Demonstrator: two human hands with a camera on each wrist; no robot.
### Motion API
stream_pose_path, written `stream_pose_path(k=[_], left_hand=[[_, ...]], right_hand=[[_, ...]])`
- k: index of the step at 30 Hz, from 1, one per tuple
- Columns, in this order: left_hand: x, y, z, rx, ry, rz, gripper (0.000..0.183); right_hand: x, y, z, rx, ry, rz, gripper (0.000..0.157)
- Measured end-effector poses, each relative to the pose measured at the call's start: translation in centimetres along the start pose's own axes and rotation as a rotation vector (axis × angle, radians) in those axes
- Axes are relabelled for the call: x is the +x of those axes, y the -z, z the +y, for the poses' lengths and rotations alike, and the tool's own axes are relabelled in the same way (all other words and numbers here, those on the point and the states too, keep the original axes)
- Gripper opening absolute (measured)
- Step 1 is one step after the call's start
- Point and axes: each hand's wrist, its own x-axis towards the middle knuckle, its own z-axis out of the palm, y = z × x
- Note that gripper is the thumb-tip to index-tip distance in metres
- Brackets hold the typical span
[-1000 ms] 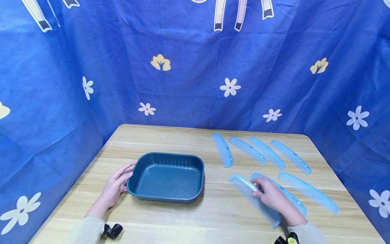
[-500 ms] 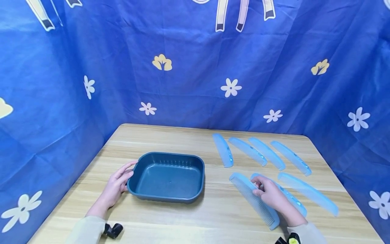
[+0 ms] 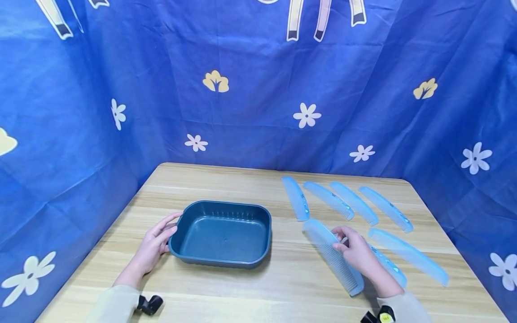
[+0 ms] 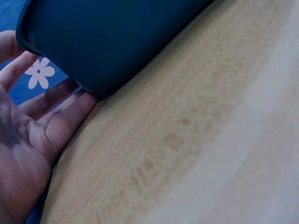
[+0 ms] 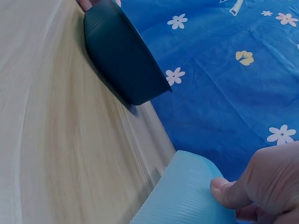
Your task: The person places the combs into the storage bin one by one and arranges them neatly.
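In the head view my right hand (image 3: 354, 252) pinches a translucent light-blue comb (image 3: 329, 251) by its back edge, thumb and fingers on its right side. The comb slants towards me, its teeth facing left. The right wrist view shows the thumb on the comb (image 5: 182, 193) and the comb raised over the table. My left hand (image 3: 155, 240) holds the left end of a dark teal plastic basin (image 3: 220, 262), fingertips at the rim and thumb lower on the wall. In the left wrist view the hand (image 4: 37, 121) spreads along the basin's end (image 4: 117, 42).
Several matching combs lie spread on the table's right half: one comb (image 3: 387, 267) partly behind my right hand, another comb (image 3: 408, 255) right of it, and a far row with one comb (image 3: 295, 197) nearest the basin. A blue flowered curtain (image 3: 258, 112) borders the wooden table (image 3: 258, 296).
My right hand has raised the comb and shifted slightly up and left; its lower end has come away from the table. My left hand and the basin have stayed put.
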Motion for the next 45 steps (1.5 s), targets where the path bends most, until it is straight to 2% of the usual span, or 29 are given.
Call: stream_pose_path(k=[8,18,28,45], left_hand=[[-0.1,0.0,0.1,0.035,0.000,0.017,0.045],[-0.1,-0.1,0.2,0.043,-0.001,0.026,0.046],[-0.1,-0.1,0.2,0.023,-0.001,0.030,0.045],[-0.3,-0.5,0.3,0.041,0.023,0.062,0.045]], right_hand=[[0.5,-0.2,-1.0,-0.002,0.050,0.044,0.027],[1.0,-0.9,-2.3,0.050,0.113,0.101,0.027],[1.6,-1.4,-3.1,0.082,0.134,0.130,0.028],[2.5,-2.5,-5.0,0.133,0.264,0.178,0.030]])
